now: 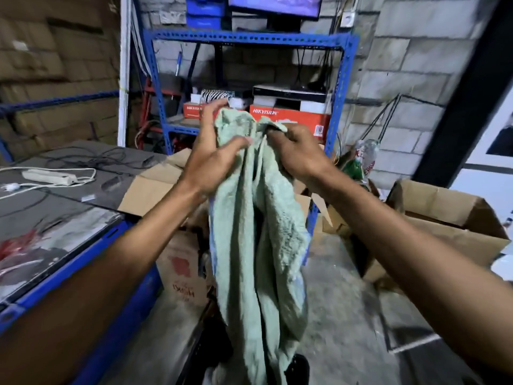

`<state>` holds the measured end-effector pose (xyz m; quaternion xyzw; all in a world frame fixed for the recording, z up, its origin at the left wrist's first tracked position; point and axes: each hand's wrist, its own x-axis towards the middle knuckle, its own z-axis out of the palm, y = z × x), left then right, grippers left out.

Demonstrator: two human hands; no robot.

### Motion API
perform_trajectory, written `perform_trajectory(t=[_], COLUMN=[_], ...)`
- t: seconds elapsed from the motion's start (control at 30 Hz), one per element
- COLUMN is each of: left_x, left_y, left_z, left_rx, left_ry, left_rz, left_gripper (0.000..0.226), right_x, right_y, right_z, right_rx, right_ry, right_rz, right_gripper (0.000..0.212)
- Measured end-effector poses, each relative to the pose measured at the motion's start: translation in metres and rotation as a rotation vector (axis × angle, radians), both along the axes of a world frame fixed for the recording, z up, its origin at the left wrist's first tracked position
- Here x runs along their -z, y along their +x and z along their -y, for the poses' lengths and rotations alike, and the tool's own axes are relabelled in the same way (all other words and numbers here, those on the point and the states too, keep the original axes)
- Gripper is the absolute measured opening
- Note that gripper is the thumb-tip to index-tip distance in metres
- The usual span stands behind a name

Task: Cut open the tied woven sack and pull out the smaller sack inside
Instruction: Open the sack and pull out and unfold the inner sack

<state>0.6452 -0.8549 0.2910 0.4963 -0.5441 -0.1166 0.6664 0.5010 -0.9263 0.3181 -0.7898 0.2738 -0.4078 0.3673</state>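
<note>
Before blue shelving (pixel 249 37), both hands (pixel 211 162) (pixel 299 154) grip raised green cloth (pixel 258 245).

— That green cloth (pixel 258 232) hanging below both grips?
— Soft, matt, nubbly like terry.
— Behind the grips?
— Painted blue metal shelf (pixel 249 37), rough grey block wall (pixel 402 65), matt brown cardboard boxes (pixel 449 215).

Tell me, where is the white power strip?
The white power strip lies at the left of the head view, on the dark table beside tangled black cables.
</note>
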Motion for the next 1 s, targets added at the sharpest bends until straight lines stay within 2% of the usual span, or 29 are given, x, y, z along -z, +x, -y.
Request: perform_trajectory(t=[0.07,0.13,0.17,0.23,0.3,0.33,0.37,0.43,0.47,0.5,0.57,0.63,0.7,0.73,0.77,0.8,0.83,0.87,0.9,0.93,1.0], left_x=[0.012,0.023,0.023,0.016,0.005,-0.001,-0.007,-0.016,-0.018,-0.019,-0.016,-0.004,0.020,0.034,0.046,0.057,0.062,0.062,0.059,0.053,0.034], left_y=[-0.010,-0.010,-0.005,0.006,0.022,0.027,0.026,0.011,0.000,-0.009,-0.018,-0.007,-0.002,-0.005,-0.013,-0.019,-0.025,-0.027,-0.026,-0.021,-0.003], left_z=[0.000,0.001,0.001,0.003,0.002,-0.001,-0.002,-0.003,-0.003,-0.004,-0.012,-0.025,-0.035,-0.035,-0.032,-0.027,-0.021,-0.016,-0.014,-0.013,-0.011], left_rx=[0.171,0.165,0.112,-0.034,-0.126,-0.116,-0.072,0.069,0.123,0.145,0.113,-0.042,-0.079,0.006,0.117,0.173,0.140,0.054,-0.023,-0.072,-0.104], left_ry=[0.129,0.137,0.112,0.046,-0.038,-0.073,-0.088,-0.041,-0.005,0.022,0.007,0.038,0.258,0.383,0.446,0.442,0.399,0.362,0.323,0.286,0.195], left_rz=[0.119,0.094,0.075,0.083,0.039,-0.006,-0.056,-0.125,-0.127,-0.114,-0.067,0.013,0.047,0.018,-0.045,-0.127,-0.211,-0.291,-0.375,-0.463,-0.644], left_gripper=[0.098,0.108,0.104,0.087,0.072,0.067,0.062,0.059,0.064,0.075,0.102,0.120,0.131,0.131,0.121,0.095,0.064,0.041,0.031,0.028,0.026], right_x=[-0.005,-0.010,-0.011,-0.005,0.006,0.013,0.021,0.043,0.052,0.056,0.050,0.036,0.020,0.013,0.008,0.004,0.003,0.002,0.002,0.003,0.013], right_y=[0.009,0.012,0.012,0.000,-0.019,-0.027,-0.030,-0.020,-0.010,-0.002,0.000,-0.008,-0.020,-0.019,-0.015,-0.008,-0.001,0.004,0.004,0.002,-0.014], right_z=[-0.011,-0.017,-0.020,-0.019,-0.013,-0.013,-0.015,-0.023,-0.028,-0.031,-0.025,-0.010,0.000,-0.001,-0.007,-0.012,-0.016,-0.020,-0.023,-0.021,-0.014], right_rx=[-0.098,-0.158,-0.201,-0.232,-0.158,-0.173,-0.244,-0.391,-0.341,-0.245,-0.079,-0.009,-0.061,-0.121,-0.180,-0.214,-0.228,-0.241,-0.262,-0.273,-0.233], right_ry=[0.042,0.043,0.055,0.050,-0.025,-0.016,0.027,0.113,0.153,0.182,0.216,0.272,0.319,0.310,0.294,0.272,0.235,0.194,0.161,0.125,0.100], right_rz=[-0.019,-0.056,-0.066,-0.061,-0.097,-0.155,-0.196,-0.116,0.002,0.130,0.322,0.398,0.411,0.396,0.372,0.340,0.304,0.269,0.240,0.195,0.010], right_gripper=[0.036,0.027,0.024,0.032,0.061,0.078,0.084,0.057,0.043,0.037,0.033,0.032,0.035,0.034,0.031,0.027,0.024,0.023,0.026,0.038,0.084])
